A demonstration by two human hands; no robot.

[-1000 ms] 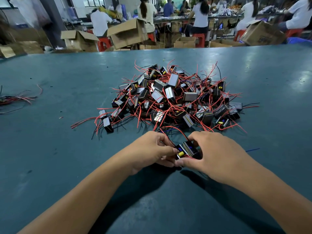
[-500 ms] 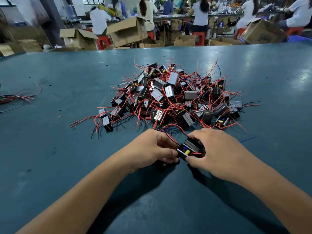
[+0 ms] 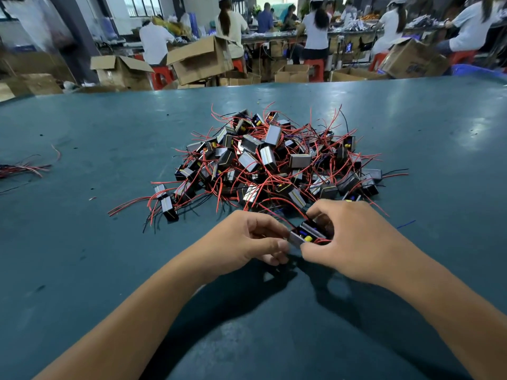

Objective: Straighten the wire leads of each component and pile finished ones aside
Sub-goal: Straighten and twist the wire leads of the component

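Black component [image 3: 307, 235] between hands, red leads

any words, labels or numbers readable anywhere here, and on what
None can be read.
Tilted cardboard box at far right: dark print on its side, too blurred to read.
Component held in both hands: no readable marking.
Pile of components on the table: yellow and striped parts, no legible text.
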